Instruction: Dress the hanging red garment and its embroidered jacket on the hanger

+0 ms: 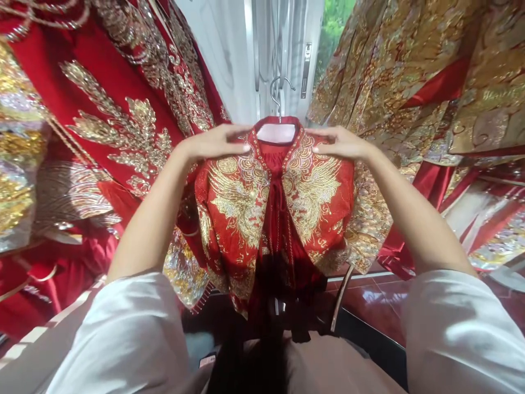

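Observation:
A red jacket (pixel 274 219) with gold phoenix embroidery hangs in front of me on a hanger whose metal hook (pixel 279 96) rises above its collar. My left hand (pixel 217 142) lies over the jacket's left shoulder, fingers stretched toward the collar. My right hand (pixel 340 143) rests the same way on the right shoulder, fingertips pressing the cloth by the collar. Whether the thumbs grip the fabric underneath is hidden. Both arms wear white sleeves.
More red and gold embroidered garments (pixel 123 115) hang close on the left, and gold brocade ones (pixel 410 82) on the right. A white window frame with a handle (pixel 305 68) stands behind. A red tiled floor (pixel 377 301) shows at lower right.

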Demonstrator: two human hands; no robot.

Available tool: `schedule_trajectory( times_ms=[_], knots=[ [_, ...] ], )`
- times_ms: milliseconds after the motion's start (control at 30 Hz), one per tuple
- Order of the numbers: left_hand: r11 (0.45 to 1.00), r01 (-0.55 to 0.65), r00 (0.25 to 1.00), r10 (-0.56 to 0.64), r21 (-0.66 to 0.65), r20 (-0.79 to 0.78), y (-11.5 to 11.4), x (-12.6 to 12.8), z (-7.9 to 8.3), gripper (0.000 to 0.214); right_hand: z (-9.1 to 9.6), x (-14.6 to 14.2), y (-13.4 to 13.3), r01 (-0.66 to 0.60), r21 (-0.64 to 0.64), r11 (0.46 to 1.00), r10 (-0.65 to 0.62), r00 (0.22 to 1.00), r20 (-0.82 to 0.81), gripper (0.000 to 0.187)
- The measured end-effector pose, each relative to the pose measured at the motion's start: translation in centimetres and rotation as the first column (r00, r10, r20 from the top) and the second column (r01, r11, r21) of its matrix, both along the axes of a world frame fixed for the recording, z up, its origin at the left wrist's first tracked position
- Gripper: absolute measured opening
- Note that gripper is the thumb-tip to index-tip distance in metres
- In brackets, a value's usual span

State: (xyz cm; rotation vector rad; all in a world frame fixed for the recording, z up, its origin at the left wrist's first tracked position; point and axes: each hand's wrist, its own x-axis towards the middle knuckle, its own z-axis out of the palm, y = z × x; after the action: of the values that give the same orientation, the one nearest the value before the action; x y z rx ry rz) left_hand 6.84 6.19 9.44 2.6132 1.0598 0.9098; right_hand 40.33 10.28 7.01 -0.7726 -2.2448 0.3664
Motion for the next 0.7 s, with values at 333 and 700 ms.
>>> schedule_trajectory(
  times_ms=[333,700],
  knots=[
    [0.997,-0.030,0.983,0.018,0.064,0.184,3.7,0.7,-1.8,0.023,-1.3,1.8,-0.7,-0.030,-0.245,0.969,-0.016,0.983,-0.182,0.042],
    [0.991,0.089,0.913,-0.041,-0.100,0.405,3.7,-0.2,-3.0,0.025,-1.5,1.0,1.6,0.113,-0.213,0.971,-0.187,0.910,-0.370,0.033]
  ],
)
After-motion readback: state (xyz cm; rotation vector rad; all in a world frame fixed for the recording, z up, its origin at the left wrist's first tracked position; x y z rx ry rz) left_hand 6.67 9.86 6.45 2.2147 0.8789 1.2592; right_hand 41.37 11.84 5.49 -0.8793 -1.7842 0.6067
